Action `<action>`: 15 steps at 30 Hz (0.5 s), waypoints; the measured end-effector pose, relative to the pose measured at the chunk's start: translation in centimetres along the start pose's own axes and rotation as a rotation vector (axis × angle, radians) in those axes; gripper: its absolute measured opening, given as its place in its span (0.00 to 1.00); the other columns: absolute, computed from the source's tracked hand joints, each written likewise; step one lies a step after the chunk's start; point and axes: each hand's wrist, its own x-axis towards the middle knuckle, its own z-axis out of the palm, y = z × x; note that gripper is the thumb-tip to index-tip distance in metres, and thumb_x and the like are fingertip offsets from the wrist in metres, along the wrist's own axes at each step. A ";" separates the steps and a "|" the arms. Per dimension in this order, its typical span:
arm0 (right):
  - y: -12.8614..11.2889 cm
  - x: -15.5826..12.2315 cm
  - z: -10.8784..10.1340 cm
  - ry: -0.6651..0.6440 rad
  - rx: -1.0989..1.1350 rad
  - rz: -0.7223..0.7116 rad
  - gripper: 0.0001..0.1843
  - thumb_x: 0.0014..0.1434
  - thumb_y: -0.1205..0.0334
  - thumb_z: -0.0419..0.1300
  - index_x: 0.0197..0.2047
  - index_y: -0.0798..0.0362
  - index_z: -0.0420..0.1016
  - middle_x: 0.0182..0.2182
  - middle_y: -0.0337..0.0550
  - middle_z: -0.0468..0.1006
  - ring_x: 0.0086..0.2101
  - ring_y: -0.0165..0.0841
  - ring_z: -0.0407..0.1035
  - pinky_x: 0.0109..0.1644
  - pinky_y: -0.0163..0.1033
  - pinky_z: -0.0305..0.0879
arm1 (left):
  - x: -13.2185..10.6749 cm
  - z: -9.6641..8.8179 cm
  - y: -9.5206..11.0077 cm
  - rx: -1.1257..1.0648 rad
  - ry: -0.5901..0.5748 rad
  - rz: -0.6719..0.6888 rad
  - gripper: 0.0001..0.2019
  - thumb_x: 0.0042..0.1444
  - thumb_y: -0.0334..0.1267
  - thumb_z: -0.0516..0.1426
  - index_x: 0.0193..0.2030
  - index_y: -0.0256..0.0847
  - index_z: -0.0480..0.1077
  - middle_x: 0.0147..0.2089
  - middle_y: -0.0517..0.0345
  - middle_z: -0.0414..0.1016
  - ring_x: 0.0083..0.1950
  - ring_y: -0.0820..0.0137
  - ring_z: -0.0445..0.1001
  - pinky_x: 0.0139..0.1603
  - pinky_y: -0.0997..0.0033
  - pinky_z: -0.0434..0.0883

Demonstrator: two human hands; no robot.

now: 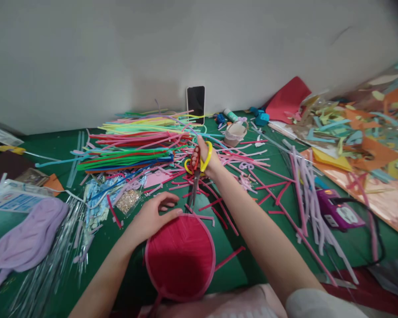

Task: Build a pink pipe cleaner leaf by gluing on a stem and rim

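A round crimson pipe-cleaner disc with a pink rim lies at the near edge of the table, by my body. My left hand rests at its upper left rim, thumb on the edge and fingers slightly curled beyond it. In my right hand is a pair of scissors with yellow and red handles. Their blades point down toward me, the tips at the disc's top rim. Whether the blades are parted is hard to make out. Short cut pink pipe-cleaner pieces lie around the tips.
Behind my hands are bundles of coloured pipe cleaners and a phone against the wall. Lilac leaf shapes lie left. To the right are a small basket, lilac strips, a purple device and paper scraps.
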 end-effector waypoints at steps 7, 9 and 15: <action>-6.5 -2.0 -1.0 -0.021 0.219 -0.005 0.38 0.49 0.18 0.46 0.21 0.47 0.50 0.16 0.30 0.53 0.16 0.25 0.53 0.17 0.31 0.57 | 0.0 1.0 3.8 -0.117 0.102 0.154 0.21 0.58 0.56 0.58 0.49 0.43 0.75 0.54 0.48 0.78 0.55 0.58 0.75 0.57 0.60 0.69; -7.4 -3.2 -0.5 -0.061 0.213 -0.011 0.38 0.48 0.17 0.44 0.22 0.47 0.52 0.16 0.32 0.55 0.18 0.28 0.58 0.18 0.33 0.61 | 0.6 1.5 4.5 -0.253 0.079 0.167 0.23 0.59 0.58 0.56 0.48 0.41 0.75 0.50 0.47 0.79 0.52 0.59 0.77 0.53 0.62 0.71; -6.6 -6.4 0.7 -0.176 0.166 -0.100 0.40 0.46 0.15 0.40 0.28 0.46 0.61 0.20 0.40 0.67 0.28 0.38 0.70 0.25 0.39 0.69 | 3.3 1.7 6.1 -0.575 0.250 0.202 0.27 0.56 0.63 0.56 0.43 0.38 0.73 0.41 0.51 0.80 0.40 0.65 0.78 0.37 0.70 0.73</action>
